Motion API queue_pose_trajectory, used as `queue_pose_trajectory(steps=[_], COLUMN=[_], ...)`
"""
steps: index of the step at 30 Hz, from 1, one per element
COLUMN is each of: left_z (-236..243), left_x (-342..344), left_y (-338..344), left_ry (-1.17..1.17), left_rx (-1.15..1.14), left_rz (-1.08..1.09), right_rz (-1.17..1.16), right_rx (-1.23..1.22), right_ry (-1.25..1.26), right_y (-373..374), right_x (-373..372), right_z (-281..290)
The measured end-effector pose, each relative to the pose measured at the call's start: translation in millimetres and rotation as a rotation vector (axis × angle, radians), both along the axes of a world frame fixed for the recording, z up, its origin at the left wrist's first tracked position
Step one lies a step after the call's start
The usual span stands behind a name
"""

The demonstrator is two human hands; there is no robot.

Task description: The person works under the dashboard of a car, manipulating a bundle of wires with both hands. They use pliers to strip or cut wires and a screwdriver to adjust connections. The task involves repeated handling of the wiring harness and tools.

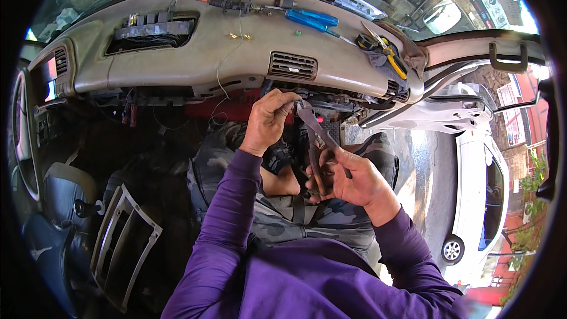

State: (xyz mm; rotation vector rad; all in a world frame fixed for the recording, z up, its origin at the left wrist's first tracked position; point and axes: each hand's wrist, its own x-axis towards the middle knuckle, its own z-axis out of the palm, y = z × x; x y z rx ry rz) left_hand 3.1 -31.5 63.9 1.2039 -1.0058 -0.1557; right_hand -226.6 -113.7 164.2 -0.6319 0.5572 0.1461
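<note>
My right hand (351, 180) is wrapped round the worn handles of a pair of pliers (309, 119), held over my lap with the jaws pointing up toward the dashboard. The handles stand somewhat apart. My left hand (270, 121) is closed in a pinch, thumb and forefinger right at the tip of the jaws. Whatever small thing is between those fingers is too small to make out. Behind both hands lies the open underside of the beige dashboard (236, 59), with dark parts and wiring showing.
On the dashboard top lie blue-handled screwdrivers (312, 19), yellow-handled pliers (393, 59) and small brass-coloured pieces (240, 36). A thin wire (223, 62) hangs over its edge. At left are a gear lever (85, 208) and a loose trim frame (133, 230). A white car (477, 192) stands outside at right.
</note>
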Motion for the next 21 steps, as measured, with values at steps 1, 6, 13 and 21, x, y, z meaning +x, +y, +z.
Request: queue_pose_trajectory(steps=[1, 6, 13, 21], left_z=[2, 5, 4, -8], left_x=[0, 0, -3, -1], left_y=[2, 5, 5, 1], left_ry=[0.003, -0.05, -0.073, 0.273], left_rx=[0.027, 0.024, 0.079, 0.027], left_rz=[0.001, 0.056, 0.079, 0.084], right_rz=[0.013, 0.036, -0.093, 0.092], right_rx=[0.034, 0.155, -0.004, -1.275], right_ry=[-0.029, -0.034, 0.057, 0.095], right_y=[-1, 10, 32, 19], right_x=[-3, -3, 1, -13], right_z=[-6, -23, -42, -42])
